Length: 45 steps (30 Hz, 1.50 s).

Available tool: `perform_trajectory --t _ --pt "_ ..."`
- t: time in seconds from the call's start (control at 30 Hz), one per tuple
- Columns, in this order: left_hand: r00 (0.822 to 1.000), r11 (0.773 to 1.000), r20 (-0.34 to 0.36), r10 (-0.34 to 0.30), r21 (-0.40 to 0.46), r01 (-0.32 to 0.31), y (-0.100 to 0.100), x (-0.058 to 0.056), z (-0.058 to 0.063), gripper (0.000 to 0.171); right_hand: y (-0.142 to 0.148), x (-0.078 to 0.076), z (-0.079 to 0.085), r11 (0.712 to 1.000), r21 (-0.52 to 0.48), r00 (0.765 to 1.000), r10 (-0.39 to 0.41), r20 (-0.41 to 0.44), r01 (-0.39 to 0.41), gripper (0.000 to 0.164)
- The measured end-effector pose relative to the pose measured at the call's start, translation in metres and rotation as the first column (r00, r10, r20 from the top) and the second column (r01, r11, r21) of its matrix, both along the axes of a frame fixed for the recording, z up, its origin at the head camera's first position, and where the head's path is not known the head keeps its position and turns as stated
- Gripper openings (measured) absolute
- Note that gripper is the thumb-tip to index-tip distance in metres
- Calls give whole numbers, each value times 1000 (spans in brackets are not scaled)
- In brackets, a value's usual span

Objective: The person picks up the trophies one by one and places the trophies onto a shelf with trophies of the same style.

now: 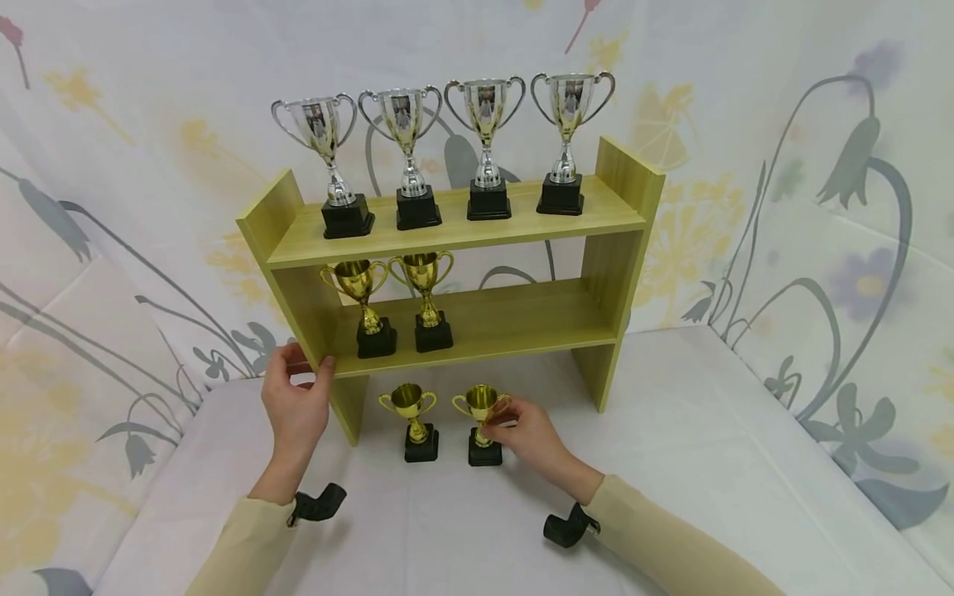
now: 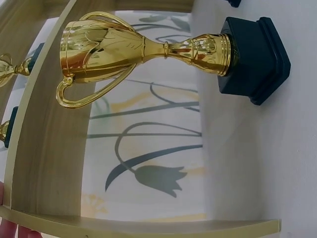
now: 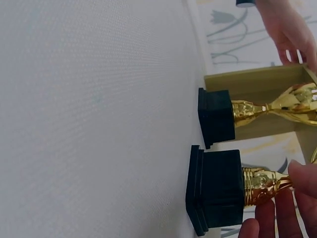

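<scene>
Two small gold trophies stand on the white table in front of the shelf. My right hand [image 1: 522,430] pinches the stem of the right one [image 1: 483,424]; its black base [image 3: 215,191] shows in the right wrist view with my fingers [image 3: 277,213] round the stem. The left gold trophy [image 1: 416,422] stands free beside it, also seen close up as a gold cup [image 2: 106,47]. My left hand [image 1: 296,396] grips the left front corner of the wooden shelf unit [image 1: 619,248] at its lower board. Two gold trophies [image 1: 367,306] stand on the lower board.
Several silver trophies [image 1: 406,149] on black bases line the top board. The right half of the lower board [image 1: 537,319] holds nothing. A flower-print cloth backdrop [image 1: 820,207] surrounds the table, whose white top [image 1: 708,463] stretches to the right.
</scene>
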<state>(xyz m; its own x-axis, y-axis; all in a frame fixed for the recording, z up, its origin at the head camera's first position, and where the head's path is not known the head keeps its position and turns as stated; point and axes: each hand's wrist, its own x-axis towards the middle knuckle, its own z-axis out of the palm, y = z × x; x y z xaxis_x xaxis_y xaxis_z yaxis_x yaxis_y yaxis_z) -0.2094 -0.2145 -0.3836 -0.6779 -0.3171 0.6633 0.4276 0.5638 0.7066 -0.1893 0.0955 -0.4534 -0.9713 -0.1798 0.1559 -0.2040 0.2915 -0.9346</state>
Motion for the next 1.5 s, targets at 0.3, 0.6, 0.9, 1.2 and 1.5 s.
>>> perform_trajectory --t 0.3,0.6,0.9,1.2,1.5 --pt "1000 1000 -3 6 2 -6 0 0 0 33 0 0 0 1000 25 1000 8 14 -8 16" --pt "1000 1000 0 0 18 0 1 0 -1 34 0 0 -1 1000 19 1000 6 0 -6 16" --pt "1000 1000 3 -1 30 1 0 0 -2 36 1 0 0 1000 30 1000 4 -12 -3 17" --pt "1000 1000 -7 -5 29 6 0 0 -3 35 2 2 1 999 42 1000 3 -8 -3 17" --pt "1000 1000 3 -1 7 1 0 1 -3 42 2 3 3 999 49 1000 -7 -20 8 15"
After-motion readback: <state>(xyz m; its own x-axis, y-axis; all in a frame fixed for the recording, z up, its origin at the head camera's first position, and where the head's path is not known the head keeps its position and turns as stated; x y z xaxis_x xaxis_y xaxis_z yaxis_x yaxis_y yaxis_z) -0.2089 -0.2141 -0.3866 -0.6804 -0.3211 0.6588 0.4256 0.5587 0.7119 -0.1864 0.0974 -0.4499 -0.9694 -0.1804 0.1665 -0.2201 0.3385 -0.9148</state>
